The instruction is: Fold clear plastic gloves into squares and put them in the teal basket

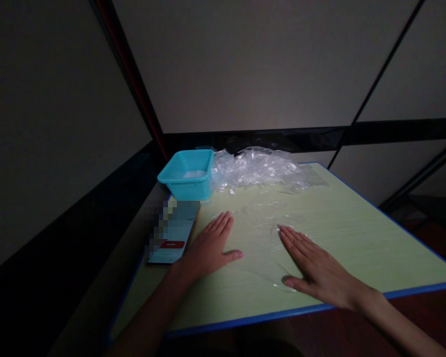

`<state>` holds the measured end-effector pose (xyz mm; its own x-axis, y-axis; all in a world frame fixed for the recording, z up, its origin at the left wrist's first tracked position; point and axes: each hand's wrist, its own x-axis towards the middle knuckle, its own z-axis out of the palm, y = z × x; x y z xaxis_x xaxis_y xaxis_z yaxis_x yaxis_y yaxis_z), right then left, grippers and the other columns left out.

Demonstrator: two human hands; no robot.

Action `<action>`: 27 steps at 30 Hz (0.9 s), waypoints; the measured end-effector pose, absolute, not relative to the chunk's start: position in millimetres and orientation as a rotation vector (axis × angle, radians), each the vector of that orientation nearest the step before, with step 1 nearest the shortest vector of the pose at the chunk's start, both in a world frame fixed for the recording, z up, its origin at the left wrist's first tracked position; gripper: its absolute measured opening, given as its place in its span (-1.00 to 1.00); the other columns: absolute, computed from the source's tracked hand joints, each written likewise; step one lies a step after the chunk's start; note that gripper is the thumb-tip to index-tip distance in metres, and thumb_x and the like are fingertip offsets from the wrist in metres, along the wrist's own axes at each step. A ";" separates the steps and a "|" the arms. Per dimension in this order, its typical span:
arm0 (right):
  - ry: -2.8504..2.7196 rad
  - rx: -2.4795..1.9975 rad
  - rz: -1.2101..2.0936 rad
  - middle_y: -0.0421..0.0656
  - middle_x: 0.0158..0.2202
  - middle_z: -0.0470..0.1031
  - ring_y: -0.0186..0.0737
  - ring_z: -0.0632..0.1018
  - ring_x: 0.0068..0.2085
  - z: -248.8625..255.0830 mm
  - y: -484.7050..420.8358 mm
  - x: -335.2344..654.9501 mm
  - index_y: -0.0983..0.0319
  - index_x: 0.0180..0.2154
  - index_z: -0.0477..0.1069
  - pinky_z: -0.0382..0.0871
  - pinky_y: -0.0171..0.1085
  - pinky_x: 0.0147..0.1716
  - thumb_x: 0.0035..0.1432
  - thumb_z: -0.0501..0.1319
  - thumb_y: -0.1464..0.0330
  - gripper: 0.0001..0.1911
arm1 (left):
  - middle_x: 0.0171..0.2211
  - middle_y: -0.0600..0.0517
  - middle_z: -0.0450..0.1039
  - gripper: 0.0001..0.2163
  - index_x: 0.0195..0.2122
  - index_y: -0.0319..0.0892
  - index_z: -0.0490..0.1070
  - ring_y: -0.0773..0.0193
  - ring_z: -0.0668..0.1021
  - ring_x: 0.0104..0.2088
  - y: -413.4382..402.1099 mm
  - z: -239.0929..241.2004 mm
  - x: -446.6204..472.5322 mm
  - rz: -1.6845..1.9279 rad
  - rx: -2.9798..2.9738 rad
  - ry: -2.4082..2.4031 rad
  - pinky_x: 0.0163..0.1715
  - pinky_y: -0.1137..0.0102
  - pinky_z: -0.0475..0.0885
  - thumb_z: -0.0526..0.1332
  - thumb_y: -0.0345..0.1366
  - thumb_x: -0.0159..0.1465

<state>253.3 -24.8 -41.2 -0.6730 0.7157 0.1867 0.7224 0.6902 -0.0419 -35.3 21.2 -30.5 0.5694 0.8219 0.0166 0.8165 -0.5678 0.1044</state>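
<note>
A clear plastic sheet (263, 228) lies spread flat on the pale green table (357, 233), faint and wrinkled. My left hand (210, 248) rests palm down at the sheet's left side, fingers stretched out together and thumb out. Palm down too, my right hand (315, 270) lies on the sheet toward its right, fingers straight and pointing up-left. Neither hand holds anything.
A turquoise plastic tub (188, 173) stands at the table's far left corner, something pale inside. A crumpled heap of clear plastic (256, 168) lies beside it along the far edge. A phone (173, 233) lies left of my left hand. The table has a blue rim.
</note>
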 end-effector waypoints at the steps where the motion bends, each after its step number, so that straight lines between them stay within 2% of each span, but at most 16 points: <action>1: -2.715 -1.172 -0.056 0.08 0.26 -0.23 0.04 -0.02 0.23 -41.3 -24.9 253.4 0.37 0.24 -0.39 0.07 -0.04 0.14 0.13 0.00 0.00 -0.10 | 0.26 -0.26 -0.23 -0.24 0.21 -0.40 -0.13 0.08 -0.12 0.25 22.5 -31.3 -41.1 0.095 2.689 1.439 0.18 0.23 -0.05 0.03 0.09 0.17; 4: -2.710 -1.186 -0.044 0.08 0.26 -0.22 0.04 -0.03 0.23 -41.9 -24.9 253.9 0.36 0.24 -0.39 0.07 -0.03 0.14 0.12 0.01 -0.01 -0.10 | 0.26 -0.26 -0.25 -0.29 0.22 -0.39 -0.14 0.07 -0.15 0.25 25.0 -27.7 -50.6 0.117 2.629 1.472 0.17 0.18 -0.03 0.01 0.04 0.21; 9: -2.683 -1.163 -0.019 0.05 0.27 -0.23 0.05 -0.04 0.24 -43.6 -24.5 254.3 0.35 0.24 -0.38 0.04 -0.02 0.15 0.11 0.03 0.00 -0.09 | 0.27 -0.14 -0.25 -0.46 0.23 -0.30 -0.18 0.20 -0.14 0.25 15.0 -9.1 -16.7 0.368 2.615 1.440 0.19 0.22 -0.02 -0.09 -0.13 0.30; 12: -2.671 -1.148 -0.031 0.05 0.26 -0.21 0.04 -0.02 0.23 -44.8 -24.5 254.1 0.33 0.24 -0.39 0.06 -0.02 0.14 0.11 0.04 0.00 -0.09 | 0.26 -0.17 -0.18 -0.53 0.21 -0.35 -0.12 0.23 -0.11 0.25 3.7 -7.7 26.0 0.314 2.665 1.342 0.20 0.28 -0.02 -0.15 -0.25 0.32; 15: -2.675 -1.154 -0.051 0.05 0.26 -0.21 0.03 -0.02 0.23 -45.8 -24.7 253.8 0.34 0.24 -0.40 0.07 -0.02 0.14 0.11 0.03 -0.01 -0.08 | 0.25 -0.20 -0.15 -0.55 0.20 -0.42 -0.09 0.20 -0.09 0.25 -2.6 -18.3 56.7 0.241 2.725 1.272 0.20 0.30 -0.04 -0.21 -0.28 0.33; 18: -2.687 -1.171 -0.068 0.06 0.27 -0.23 0.02 -0.04 0.24 -46.4 -24.6 253.5 0.35 0.24 -0.40 0.06 -0.02 0.14 0.11 0.02 -0.01 -0.09 | 0.25 -0.19 -0.13 -0.54 0.20 -0.41 -0.06 0.18 -0.07 0.25 -3.5 -31.1 62.0 0.247 2.752 1.307 0.21 0.28 -0.08 -0.21 -0.24 0.34; 23: -2.705 -1.175 -0.043 0.07 0.26 -0.22 0.03 -0.05 0.24 -44.8 -24.3 253.0 0.35 0.24 -0.38 0.07 0.00 0.13 0.12 0.01 -0.01 -0.10 | 0.27 -0.09 -0.16 -0.46 0.22 -0.27 -0.08 0.17 -0.09 0.25 -3.4 -36.9 38.9 0.283 2.766 1.360 0.20 0.23 -0.08 -0.19 -0.03 0.32; 27: -2.721 -1.191 -0.022 0.08 0.27 -0.23 0.04 -0.05 0.24 -42.2 -24.9 252.3 0.36 0.24 -0.37 0.06 0.01 0.14 0.12 0.01 -0.01 -0.11 | 0.26 -0.09 -0.14 -0.45 0.21 -0.25 -0.04 0.13 -0.07 0.25 -3.2 -33.5 19.2 0.268 2.740 1.437 0.19 0.21 -0.05 -0.13 -0.01 0.30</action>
<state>252.3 -24.9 -42.2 -0.6664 0.7278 0.1618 0.7303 0.6809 -0.0547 19.2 -3.2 -33.5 0.5570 0.8194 0.1353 0.8131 -0.5712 0.1119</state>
